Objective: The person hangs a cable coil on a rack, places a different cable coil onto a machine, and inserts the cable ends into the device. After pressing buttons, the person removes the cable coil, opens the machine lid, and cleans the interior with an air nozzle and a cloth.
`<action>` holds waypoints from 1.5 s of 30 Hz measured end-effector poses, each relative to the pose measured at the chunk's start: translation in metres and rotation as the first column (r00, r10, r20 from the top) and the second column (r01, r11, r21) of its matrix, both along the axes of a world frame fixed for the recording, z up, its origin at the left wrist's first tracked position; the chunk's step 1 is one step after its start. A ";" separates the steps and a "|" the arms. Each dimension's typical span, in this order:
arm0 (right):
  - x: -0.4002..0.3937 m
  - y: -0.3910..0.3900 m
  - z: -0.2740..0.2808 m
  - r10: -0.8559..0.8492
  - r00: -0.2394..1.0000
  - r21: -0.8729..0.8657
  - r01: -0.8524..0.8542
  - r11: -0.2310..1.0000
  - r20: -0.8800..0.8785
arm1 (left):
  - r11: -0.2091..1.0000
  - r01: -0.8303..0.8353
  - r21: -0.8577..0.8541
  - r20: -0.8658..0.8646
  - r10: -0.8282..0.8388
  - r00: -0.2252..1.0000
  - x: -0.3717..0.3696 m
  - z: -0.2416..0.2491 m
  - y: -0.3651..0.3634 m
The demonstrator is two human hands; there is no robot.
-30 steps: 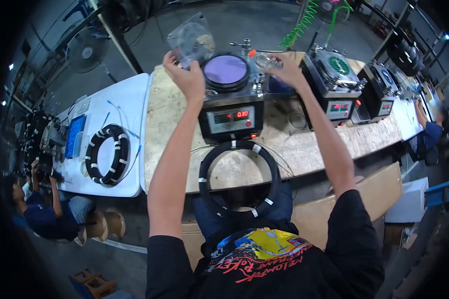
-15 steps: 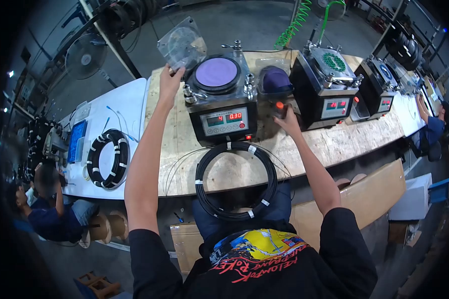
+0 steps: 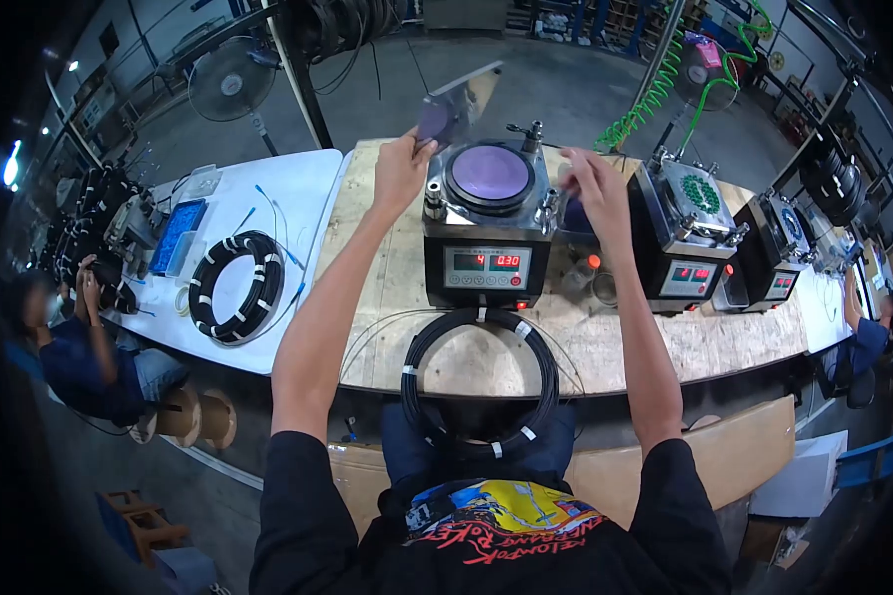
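My left hand (image 3: 404,177) is shut on a flat clear plate (image 3: 463,99), tilted nearly edge-on, beside and above the polishing machine (image 3: 488,233). A round purple pad (image 3: 492,173) covers the machine's top, and its display reads 4 and 0.30. To the right, my right hand (image 3: 601,190) is raised, its fingers apart and slightly blurred. Partly hidden below it is a container with something purple (image 3: 575,214). A small bottle with an orange cap (image 3: 593,262) stands on the wooden table in front of that container.
Two more machines (image 3: 690,213) (image 3: 776,238) stand to the right. A black cable coil (image 3: 413,372) overhangs the table's front edge. Another coil (image 3: 200,297) and a blue tray (image 3: 179,238) lie on the white table at left. One person sits on each side.
My right hand has let go of the orange-capped bottle and moved up beside the machine. The clear plate in my left hand has turned nearly edge-on. The camera view has shifted.
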State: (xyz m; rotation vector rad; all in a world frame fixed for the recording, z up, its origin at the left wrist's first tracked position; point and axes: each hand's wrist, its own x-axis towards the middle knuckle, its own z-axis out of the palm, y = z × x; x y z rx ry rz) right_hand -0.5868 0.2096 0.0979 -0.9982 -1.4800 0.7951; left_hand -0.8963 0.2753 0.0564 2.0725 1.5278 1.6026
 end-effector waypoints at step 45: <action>0.005 0.101 -0.057 0.240 0.969 -0.378 -0.243 0.893 -0.055 | 0.818 0.220 -0.531 0.012 -0.253 0.967 -0.017 0.001 0.022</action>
